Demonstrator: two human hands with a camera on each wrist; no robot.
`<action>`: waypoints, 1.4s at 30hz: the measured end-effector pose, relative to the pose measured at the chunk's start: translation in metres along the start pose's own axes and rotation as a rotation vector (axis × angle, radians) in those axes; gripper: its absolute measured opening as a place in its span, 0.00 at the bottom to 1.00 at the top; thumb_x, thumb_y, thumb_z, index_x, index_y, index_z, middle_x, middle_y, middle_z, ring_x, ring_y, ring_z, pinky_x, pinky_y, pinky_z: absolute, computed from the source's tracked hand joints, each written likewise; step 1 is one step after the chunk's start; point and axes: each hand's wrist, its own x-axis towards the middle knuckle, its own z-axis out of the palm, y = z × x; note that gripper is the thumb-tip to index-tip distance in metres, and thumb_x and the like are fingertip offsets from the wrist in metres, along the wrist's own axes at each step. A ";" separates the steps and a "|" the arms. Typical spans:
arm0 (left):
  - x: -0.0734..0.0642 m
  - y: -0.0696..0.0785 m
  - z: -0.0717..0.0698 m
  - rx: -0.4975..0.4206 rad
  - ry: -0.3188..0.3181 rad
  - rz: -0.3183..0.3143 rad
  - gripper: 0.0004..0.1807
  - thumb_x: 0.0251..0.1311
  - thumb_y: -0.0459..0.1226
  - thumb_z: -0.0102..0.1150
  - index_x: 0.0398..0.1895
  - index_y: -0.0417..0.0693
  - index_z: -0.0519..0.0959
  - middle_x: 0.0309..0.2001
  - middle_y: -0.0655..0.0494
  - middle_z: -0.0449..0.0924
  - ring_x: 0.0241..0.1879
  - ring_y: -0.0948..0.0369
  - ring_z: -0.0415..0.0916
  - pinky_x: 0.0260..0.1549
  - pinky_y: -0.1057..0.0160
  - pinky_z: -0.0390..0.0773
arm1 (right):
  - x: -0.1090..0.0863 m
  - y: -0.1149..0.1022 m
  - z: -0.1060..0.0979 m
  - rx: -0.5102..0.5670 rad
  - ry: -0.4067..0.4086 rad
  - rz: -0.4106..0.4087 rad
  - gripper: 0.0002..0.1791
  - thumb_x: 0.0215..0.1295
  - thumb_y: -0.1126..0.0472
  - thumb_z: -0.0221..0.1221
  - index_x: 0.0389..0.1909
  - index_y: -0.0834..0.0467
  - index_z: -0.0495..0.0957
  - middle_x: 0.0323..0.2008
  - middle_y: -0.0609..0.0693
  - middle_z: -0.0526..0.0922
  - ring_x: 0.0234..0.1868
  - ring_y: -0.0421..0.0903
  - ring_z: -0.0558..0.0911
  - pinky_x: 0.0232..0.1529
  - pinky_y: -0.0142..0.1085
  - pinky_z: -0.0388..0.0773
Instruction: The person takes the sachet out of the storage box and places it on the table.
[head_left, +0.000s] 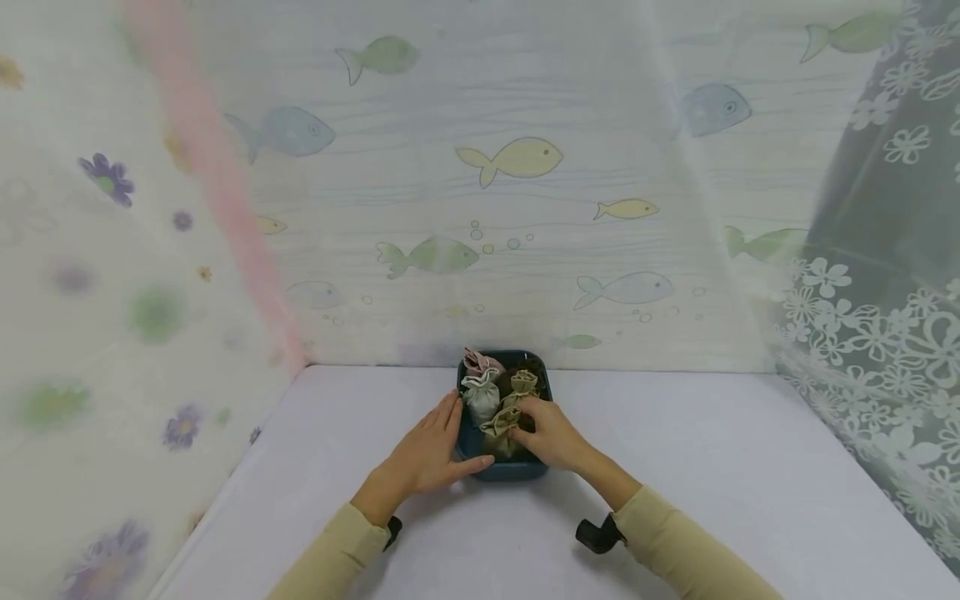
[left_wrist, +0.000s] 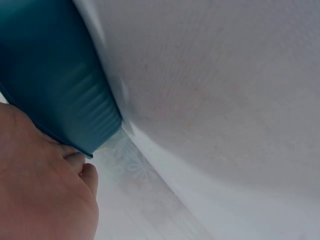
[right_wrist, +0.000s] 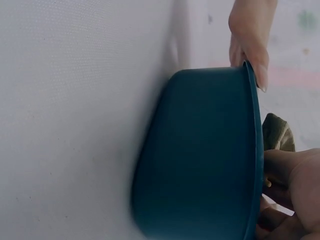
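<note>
A dark blue plastic basin (head_left: 512, 472) stands on the white table and holds several small drawstring pouches. My left hand (head_left: 426, 450) rests on its left side, fingers straight along the rim and thumb stretched over the near rim. With my right hand (head_left: 553, 435) I pinch an olive-green pouch (head_left: 501, 447) in the near part of the basin; its gathered top (right_wrist: 278, 132) shows above the rim in the right wrist view. Behind it lies another olive pouch (head_left: 524, 382). A pale grey pouch (head_left: 482, 402) leans at the left wall, with a pink pouch (head_left: 482, 363) behind.
Sheer curtains printed with fish (head_left: 510, 158) hang right behind the basin, at the table's far edge. Flowered curtains border the left and right sides. The white tabletop (head_left: 675, 450) extends on both sides of the basin. Black wrist mounts (head_left: 597, 536) sit under the sleeves.
</note>
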 end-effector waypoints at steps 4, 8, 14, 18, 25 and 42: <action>0.000 0.000 0.003 0.019 -0.009 -0.015 0.66 0.60 0.80 0.36 0.82 0.36 0.44 0.83 0.42 0.39 0.81 0.49 0.41 0.76 0.48 0.53 | -0.002 -0.001 -0.004 0.020 -0.008 -0.009 0.06 0.68 0.67 0.65 0.44 0.58 0.83 0.47 0.52 0.84 0.48 0.48 0.82 0.49 0.45 0.81; 0.000 0.001 -0.002 0.023 -0.027 -0.025 0.66 0.59 0.80 0.36 0.82 0.37 0.44 0.83 0.42 0.39 0.81 0.50 0.41 0.77 0.49 0.53 | -0.002 -0.002 -0.012 0.053 -0.003 -0.018 0.06 0.68 0.68 0.64 0.43 0.58 0.82 0.41 0.49 0.82 0.39 0.43 0.78 0.40 0.37 0.79; -0.002 0.003 -0.008 0.020 -0.041 -0.034 0.66 0.59 0.80 0.37 0.82 0.37 0.44 0.83 0.42 0.38 0.81 0.49 0.41 0.77 0.49 0.52 | -0.002 -0.006 -0.026 0.095 -0.007 -0.029 0.04 0.69 0.68 0.62 0.42 0.58 0.80 0.38 0.49 0.80 0.37 0.44 0.78 0.35 0.34 0.78; -0.002 0.003 -0.008 0.022 -0.044 -0.037 0.66 0.59 0.80 0.36 0.82 0.37 0.43 0.83 0.43 0.38 0.81 0.50 0.40 0.77 0.49 0.51 | -0.002 -0.010 -0.034 0.100 -0.008 -0.034 0.04 0.69 0.68 0.62 0.42 0.58 0.81 0.39 0.50 0.81 0.39 0.47 0.80 0.37 0.34 0.79; -0.002 0.004 -0.007 0.023 -0.028 -0.028 0.66 0.60 0.80 0.37 0.82 0.37 0.45 0.83 0.42 0.39 0.81 0.50 0.41 0.77 0.49 0.52 | 0.000 -0.015 -0.050 0.093 0.005 -0.019 0.06 0.70 0.67 0.63 0.46 0.59 0.82 0.41 0.50 0.81 0.40 0.49 0.81 0.40 0.36 0.80; -0.001 0.003 -0.004 0.015 -0.027 -0.021 0.66 0.59 0.80 0.37 0.82 0.37 0.45 0.83 0.43 0.39 0.81 0.50 0.40 0.77 0.49 0.51 | -0.008 -0.013 -0.085 0.077 0.039 0.023 0.10 0.70 0.67 0.63 0.50 0.61 0.82 0.46 0.52 0.83 0.47 0.50 0.83 0.48 0.45 0.81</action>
